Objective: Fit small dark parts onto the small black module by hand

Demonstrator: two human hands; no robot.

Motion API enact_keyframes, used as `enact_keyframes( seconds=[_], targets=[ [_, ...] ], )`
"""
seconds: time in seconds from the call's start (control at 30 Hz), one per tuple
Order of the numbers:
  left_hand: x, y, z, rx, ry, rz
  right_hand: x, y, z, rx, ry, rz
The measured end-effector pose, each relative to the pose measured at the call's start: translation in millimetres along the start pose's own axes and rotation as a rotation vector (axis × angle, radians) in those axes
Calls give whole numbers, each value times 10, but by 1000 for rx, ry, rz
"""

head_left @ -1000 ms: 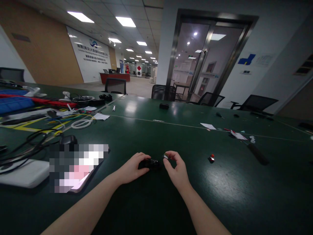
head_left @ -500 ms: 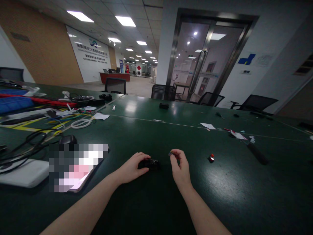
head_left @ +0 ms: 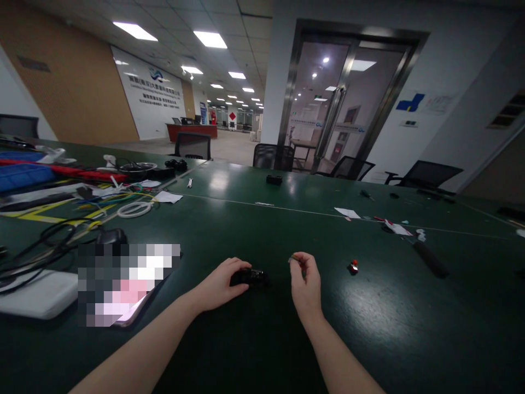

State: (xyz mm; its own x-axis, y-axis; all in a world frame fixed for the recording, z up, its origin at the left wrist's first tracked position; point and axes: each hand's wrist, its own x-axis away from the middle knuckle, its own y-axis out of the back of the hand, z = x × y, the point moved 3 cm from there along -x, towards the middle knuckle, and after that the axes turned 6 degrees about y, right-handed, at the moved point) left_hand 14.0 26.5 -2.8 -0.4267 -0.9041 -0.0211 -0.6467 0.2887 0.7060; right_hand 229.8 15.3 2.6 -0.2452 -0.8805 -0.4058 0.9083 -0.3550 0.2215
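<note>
Near the middle of the green table (head_left: 262,230), my left hand (head_left: 225,282) grips a small black device (head_left: 255,276) between thumb and fingers. The device rests on or just above the tabletop, its left end covered by the hand. To its right, my right hand (head_left: 304,276) is closed in a pinch on a small thin piece (head_left: 293,258), mostly hidden by the fingertips and too small to name. Farther right lies a small red and silver part (head_left: 353,267), apart from both hands.
On the left lie a phone with a blurred screen (head_left: 139,284), a white box (head_left: 39,293), black cables and a coil of white tubing (head_left: 134,209). A black block (head_left: 274,179) sits at the far side. Paper scraps (head_left: 397,227) and a dark-handled tool (head_left: 430,258) lie right.
My right hand has shifted slightly right, away from the black device, with the small piece still in its pinch. My left hand keeps its grip in nearly the same place.
</note>
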Motion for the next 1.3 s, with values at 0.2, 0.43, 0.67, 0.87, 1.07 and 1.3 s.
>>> enact_keyframes(
  seconds=[0.2,0.43,0.67,0.87,1.07,1.3],
  targets=[
    [-2,12,-22,-18,-10,-3,3,0,14,1,7,3],
    [1,18,-48,-7,-1,-3,-4,-16,-17,-4,21,15],
    [-5,9,-6,-4,4,5,-4,-22,-5,5,4,25],
    [-8,-6,28,6,-10,-8,5,-23,2,-2,-14,37],
    [-9,11,-38,-22,-14,-12,1,-58,-13,12,9,63],
    [-22,8,-34,-28,-41,-35,54,-160,83,83,36,278]
  ],
)
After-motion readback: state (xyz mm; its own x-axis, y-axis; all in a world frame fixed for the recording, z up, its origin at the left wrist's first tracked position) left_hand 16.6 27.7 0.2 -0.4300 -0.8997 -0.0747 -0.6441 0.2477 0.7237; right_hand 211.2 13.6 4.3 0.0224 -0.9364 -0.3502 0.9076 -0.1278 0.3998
